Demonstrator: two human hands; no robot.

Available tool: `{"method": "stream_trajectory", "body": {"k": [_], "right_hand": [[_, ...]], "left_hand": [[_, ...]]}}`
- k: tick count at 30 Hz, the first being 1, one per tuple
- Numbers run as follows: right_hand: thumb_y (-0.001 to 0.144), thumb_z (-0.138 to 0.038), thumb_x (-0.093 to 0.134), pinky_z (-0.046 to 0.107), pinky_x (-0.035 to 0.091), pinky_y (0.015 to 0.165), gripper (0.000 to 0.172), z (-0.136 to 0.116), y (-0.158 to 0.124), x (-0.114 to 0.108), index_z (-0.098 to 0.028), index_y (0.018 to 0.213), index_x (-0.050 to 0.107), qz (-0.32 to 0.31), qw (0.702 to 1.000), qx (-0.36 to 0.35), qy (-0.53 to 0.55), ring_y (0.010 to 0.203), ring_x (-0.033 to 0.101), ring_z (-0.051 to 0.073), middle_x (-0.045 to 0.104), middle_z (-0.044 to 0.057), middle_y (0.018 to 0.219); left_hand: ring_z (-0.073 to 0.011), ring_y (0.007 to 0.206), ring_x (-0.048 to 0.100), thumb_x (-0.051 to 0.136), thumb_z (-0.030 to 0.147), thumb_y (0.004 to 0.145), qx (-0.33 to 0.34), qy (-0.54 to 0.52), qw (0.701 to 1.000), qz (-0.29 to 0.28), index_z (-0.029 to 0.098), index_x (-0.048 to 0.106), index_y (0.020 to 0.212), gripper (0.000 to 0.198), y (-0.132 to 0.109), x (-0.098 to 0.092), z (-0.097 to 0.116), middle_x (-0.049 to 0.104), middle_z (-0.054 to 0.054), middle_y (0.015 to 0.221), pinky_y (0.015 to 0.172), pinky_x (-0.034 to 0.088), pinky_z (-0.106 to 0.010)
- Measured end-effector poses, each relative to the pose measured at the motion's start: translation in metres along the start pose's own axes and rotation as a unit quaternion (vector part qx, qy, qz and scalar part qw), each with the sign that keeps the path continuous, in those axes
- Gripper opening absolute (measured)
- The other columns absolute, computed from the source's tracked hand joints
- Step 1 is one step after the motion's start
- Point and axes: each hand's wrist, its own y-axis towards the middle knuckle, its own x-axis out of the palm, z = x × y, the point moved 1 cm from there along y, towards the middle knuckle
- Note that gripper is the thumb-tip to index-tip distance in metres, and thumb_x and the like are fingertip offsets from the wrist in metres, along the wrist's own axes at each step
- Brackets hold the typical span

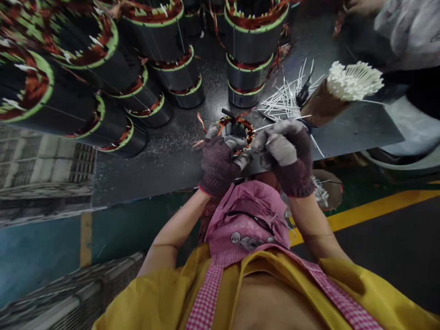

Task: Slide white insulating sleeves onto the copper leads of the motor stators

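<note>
Stator (236,129) between gloved hands (218,165) (288,158), more stators (252,46) stacked beyond.

The gloved left hand (219,166) and gloved right hand (286,153) curl inward, close together, almost touching.

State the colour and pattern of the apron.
The apron is pink gingham, shown in the head view.

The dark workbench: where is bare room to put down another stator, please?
Bare bench top lies left of the small wound stator, between the stacked stators and the front edge. Another patch lies below the bundle of white sleeves. Loose sleeves crowd the bench beside the right hand.
</note>
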Motion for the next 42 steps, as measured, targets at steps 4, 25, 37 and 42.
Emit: {"method": "stream_trajectory", "body": {"k": [4,25,37,42], "right_hand": [[0.094,-0.05,0.085,0.033,0.06,0.068,0.02,0.032,-0.005,-0.024,-0.031,0.097,0.077,0.091,0.996,0.01,0.008,0.081,0.071,0.019,0.077,0.0,0.094],[0.097,-0.04,0.066,0.049,0.063,0.102,0.024,0.086,0.06,-0.154,-0.022,0.108,0.077,0.448,0.849,-0.068,-0.272,0.104,0.074,0.026,0.08,0.01,0.108],[0.104,-0.048,0.06,0.041,0.066,0.075,0.031,0.066,0.056,-0.171,-0.023,0.113,0.075,0.432,0.868,-0.135,-0.206,0.079,0.071,0.019,0.077,0.007,0.107],[0.106,-0.042,0.071,0.048,0.066,0.104,0.019,0.025,-0.004,-0.094,-0.029,0.112,0.083,0.095,0.962,-0.166,-0.193,0.117,0.08,0.026,0.083,0.006,0.124]], "left_hand": [[-0.0349,0.128,0.076,0.076,0.037,0.094,-0.058,0.026,0.998,0.024,0.027,0.079,0.123,0.031,0.012,0.011,-0.005,0.086,-0.006,0.116,0.129,0.051,-0.057],[-0.0358,0.112,0.079,0.079,0.041,0.096,0.257,0.195,0.946,0.005,0.029,0.079,0.117,0.025,0.012,-0.029,-0.023,0.085,-0.006,0.099,0.117,0.054,-0.061],[-0.0386,0.114,0.077,0.07,0.045,0.101,0.177,0.178,0.95,-0.184,0.028,0.086,0.107,0.024,0.034,-0.056,-0.006,0.086,-0.009,0.105,0.121,0.051,-0.062],[-0.0364,0.115,0.077,0.076,0.048,0.099,0.07,0.161,0.979,-0.102,0.028,0.085,0.107,0.023,0.018,-0.026,0.003,0.085,-0.007,0.103,0.127,0.044,-0.063]]}}
